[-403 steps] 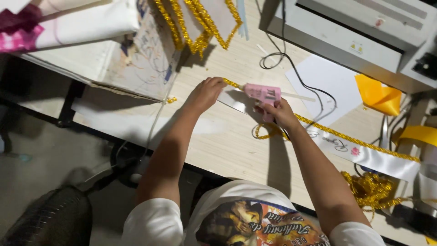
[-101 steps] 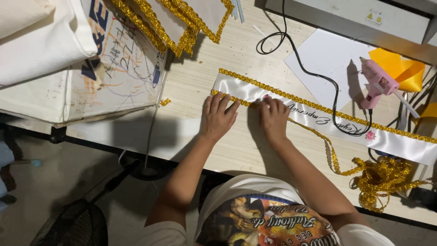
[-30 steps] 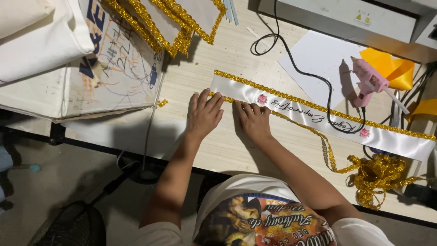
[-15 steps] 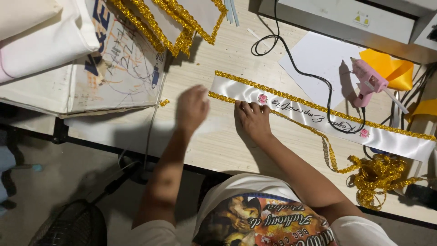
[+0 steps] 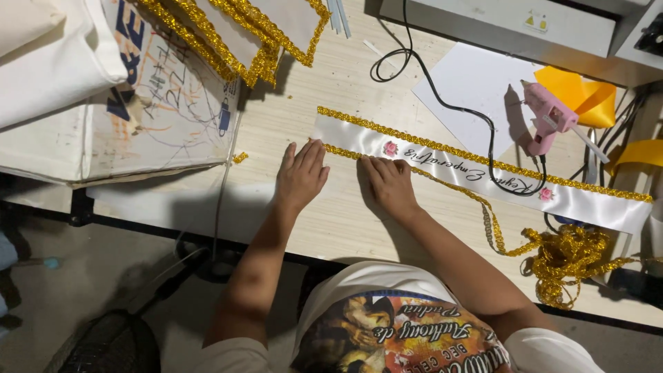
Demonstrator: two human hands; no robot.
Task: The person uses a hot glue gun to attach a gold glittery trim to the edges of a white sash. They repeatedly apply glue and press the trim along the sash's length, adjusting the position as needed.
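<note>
Pale wooden worktable seen from above, with a white satin sash lying across it, edged in gold sequin trim. Both hands lie flat and empty, fingers spread: the left hand just touches the sash's end, the right hand presses its lower edge. A pink glue gun (corded) rests beyond, on white paper.
</note>
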